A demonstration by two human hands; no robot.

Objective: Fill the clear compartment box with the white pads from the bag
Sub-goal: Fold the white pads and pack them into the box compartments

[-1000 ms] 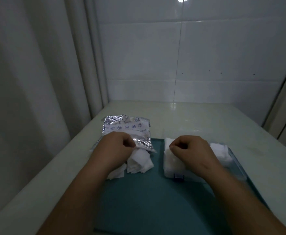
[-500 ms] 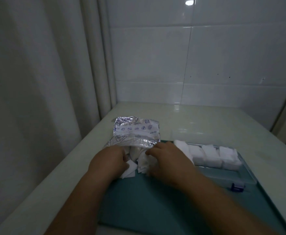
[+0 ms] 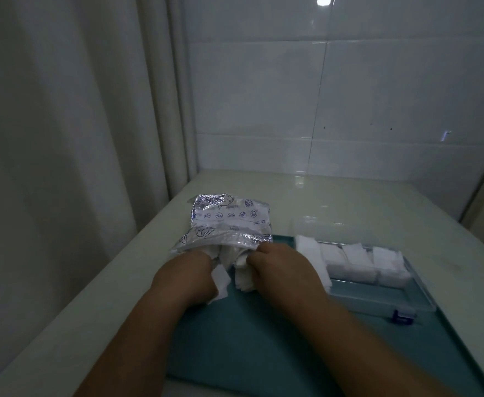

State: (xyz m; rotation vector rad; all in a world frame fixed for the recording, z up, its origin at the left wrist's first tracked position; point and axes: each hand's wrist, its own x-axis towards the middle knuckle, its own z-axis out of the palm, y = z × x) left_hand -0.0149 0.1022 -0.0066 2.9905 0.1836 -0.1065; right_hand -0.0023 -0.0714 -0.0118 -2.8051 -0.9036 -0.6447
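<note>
A crinkled silver bag (image 3: 229, 222) with blue print lies at the far left end of the teal mat (image 3: 263, 333). White pads (image 3: 232, 260) spill from its open mouth. My left hand (image 3: 186, 275) grips pads at the mouth's left side, and my right hand (image 3: 281, 267) pinches a stack of pads at its right side. The clear compartment box (image 3: 378, 293) sits to the right on the mat, lid open toward the wall. Its far row holds stacks of white pads (image 3: 349, 260); the near row is bare.
The mat lies on a pale glossy counter (image 3: 335, 196). A tiled wall stands behind, and a curtain (image 3: 63, 138) hangs close on the left. A blue latch (image 3: 402, 316) marks the box's near edge.
My right hand left the box and moved left to the bag's mouth, where it now pinches pads. My left hand stayed at the bag. The view shifted left.
</note>
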